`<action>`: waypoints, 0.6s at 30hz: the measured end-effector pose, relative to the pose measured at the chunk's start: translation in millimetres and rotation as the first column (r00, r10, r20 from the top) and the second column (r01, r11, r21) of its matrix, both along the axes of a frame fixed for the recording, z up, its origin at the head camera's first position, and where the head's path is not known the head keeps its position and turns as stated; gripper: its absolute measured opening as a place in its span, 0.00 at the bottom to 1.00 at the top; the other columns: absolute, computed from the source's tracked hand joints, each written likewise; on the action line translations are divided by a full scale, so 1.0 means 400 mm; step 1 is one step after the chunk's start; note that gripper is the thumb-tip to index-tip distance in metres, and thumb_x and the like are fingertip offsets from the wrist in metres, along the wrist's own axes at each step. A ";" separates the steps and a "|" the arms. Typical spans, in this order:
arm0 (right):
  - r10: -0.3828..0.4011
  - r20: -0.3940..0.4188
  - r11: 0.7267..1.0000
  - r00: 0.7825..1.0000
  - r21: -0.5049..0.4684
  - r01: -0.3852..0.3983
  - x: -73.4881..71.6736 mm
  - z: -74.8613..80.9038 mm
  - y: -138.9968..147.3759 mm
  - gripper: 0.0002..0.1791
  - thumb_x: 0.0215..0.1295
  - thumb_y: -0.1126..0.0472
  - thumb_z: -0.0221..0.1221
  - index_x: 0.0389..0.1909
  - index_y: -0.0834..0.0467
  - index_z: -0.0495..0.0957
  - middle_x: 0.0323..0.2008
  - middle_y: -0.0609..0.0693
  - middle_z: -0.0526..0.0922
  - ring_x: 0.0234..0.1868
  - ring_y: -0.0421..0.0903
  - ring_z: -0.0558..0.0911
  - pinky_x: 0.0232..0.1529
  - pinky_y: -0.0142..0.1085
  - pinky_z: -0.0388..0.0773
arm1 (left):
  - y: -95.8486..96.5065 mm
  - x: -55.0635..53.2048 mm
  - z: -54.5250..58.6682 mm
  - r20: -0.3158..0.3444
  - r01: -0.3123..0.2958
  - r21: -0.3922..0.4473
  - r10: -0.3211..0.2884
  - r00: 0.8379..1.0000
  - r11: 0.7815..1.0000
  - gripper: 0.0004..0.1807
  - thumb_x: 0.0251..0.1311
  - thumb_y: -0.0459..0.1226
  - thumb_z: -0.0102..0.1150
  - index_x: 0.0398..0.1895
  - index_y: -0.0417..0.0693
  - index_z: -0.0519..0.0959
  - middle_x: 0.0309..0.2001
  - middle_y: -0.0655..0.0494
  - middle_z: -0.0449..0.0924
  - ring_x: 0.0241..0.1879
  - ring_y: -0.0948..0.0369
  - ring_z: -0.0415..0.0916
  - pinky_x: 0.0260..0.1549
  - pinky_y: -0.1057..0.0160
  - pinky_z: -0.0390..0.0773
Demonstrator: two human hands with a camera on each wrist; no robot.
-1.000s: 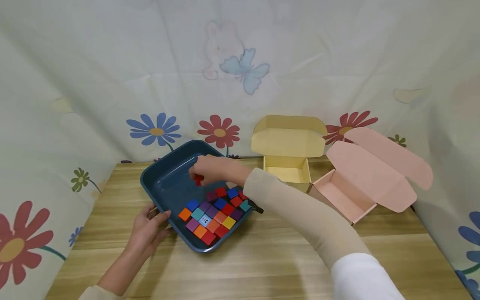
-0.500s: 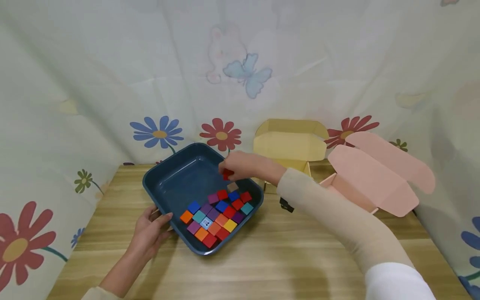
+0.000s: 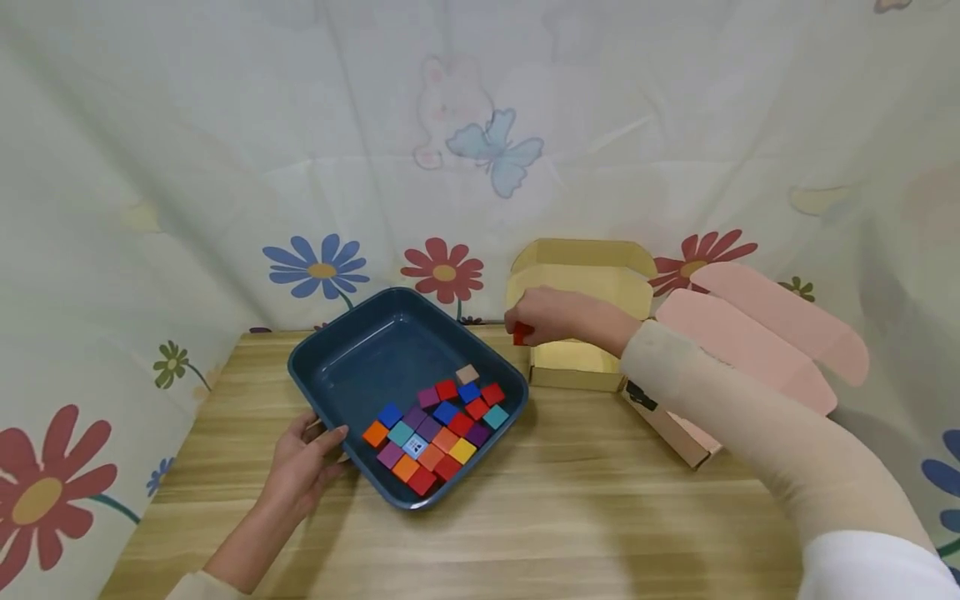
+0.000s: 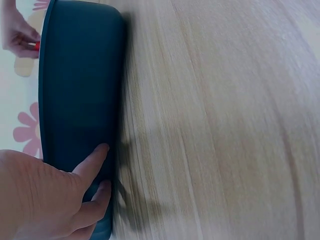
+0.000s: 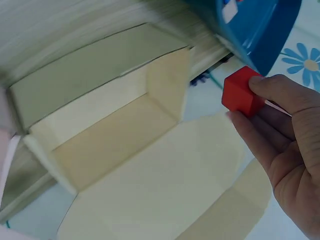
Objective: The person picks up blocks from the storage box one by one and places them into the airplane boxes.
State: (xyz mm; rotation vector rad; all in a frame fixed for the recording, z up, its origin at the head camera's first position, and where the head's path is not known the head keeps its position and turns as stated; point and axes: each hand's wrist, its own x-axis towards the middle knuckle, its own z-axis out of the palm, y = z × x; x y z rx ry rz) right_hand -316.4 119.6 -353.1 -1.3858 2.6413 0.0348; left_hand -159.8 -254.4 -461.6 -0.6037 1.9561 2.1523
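Observation:
My right hand (image 3: 551, 317) pinches a red cube (image 5: 242, 91) between thumb and fingers, above the left side of an open yellow cardboard box (image 3: 577, 379). In the right wrist view, the box's inside (image 5: 117, 140) shows bare, and the cube is apart from it. My left hand (image 3: 303, 462) holds the left side of a dark blue tray (image 3: 300, 367). Its thumb is at the rim, and the fingers (image 4: 95, 165) rest against the outer wall. Several coloured cubes (image 3: 431, 429) lie loosely grouped in the tray's near right part, with a tan cube (image 3: 467, 374) behind them.
A pink cardboard box (image 3: 675, 429) with its lid raised stands right of the yellow one, partly hidden by my right sleeve (image 3: 750, 417). A flower-patterned curtain (image 3: 375, 192) hangs behind the wooden table (image 3: 555, 500).
My right hand has moved right with the red cube, from over the tray to over the yellow box. The left hand stays at the tray.

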 end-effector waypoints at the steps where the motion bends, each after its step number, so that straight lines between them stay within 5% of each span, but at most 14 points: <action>1: -0.001 0.005 1.000 1.000 0.002 0.001 0.000 -0.001 0.011 0.10 0.66 0.63 0.67 0.46 0.61 0.85 0.38 0.54 0.87 0.36 0.50 0.81 0.43 0.39 0.82 | 0.001 0.000 -0.001 0.002 0.001 0.000 -0.001 1.000 1.000 0.42 0.74 0.31 0.54 0.83 0.47 0.42 0.79 0.41 0.47 0.70 0.44 0.61 0.60 0.43 0.74; 18: -0.056 0.047 0.998 0.997 -0.012 0.056 0.045 -0.021 0.223 0.05 0.60 0.68 0.69 0.31 0.59 0.81 0.26 0.49 0.80 0.27 0.43 0.74 0.30 0.37 0.75 | 0.004 0.004 0.007 0.009 -0.007 0.016 0.006 1.000 1.000 0.43 0.74 0.30 0.53 0.83 0.48 0.40 0.80 0.41 0.44 0.71 0.43 0.60 0.61 0.43 0.73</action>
